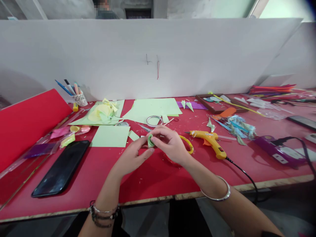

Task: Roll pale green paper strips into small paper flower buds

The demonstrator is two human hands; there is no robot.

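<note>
A small coil of light green paper point(150, 141) is held over the front middle of the red table point(148, 184). My left hand point(134, 156) grips it from the left between thumb and fingers. From the right, the thumb and fingers of my right hand point(170, 143) close on the same coil, partly hiding it. Under my right hand lie scissors, with a yellow handle loop point(188, 144) showing beside the wrist. Just beyond the fingers is a roll of tape point(154, 121). A square of green paper point(111, 136) lies left of my hands.
To the right, a yellow glue gun point(209, 141) lies with its cord over the front edge. A black phone point(61, 168) lies at left. Green sheets point(153, 107), paper cones point(189, 106), tassels point(238, 126), a purple power strip point(280, 151) and a pen cup point(80, 98) stand or lie around.
</note>
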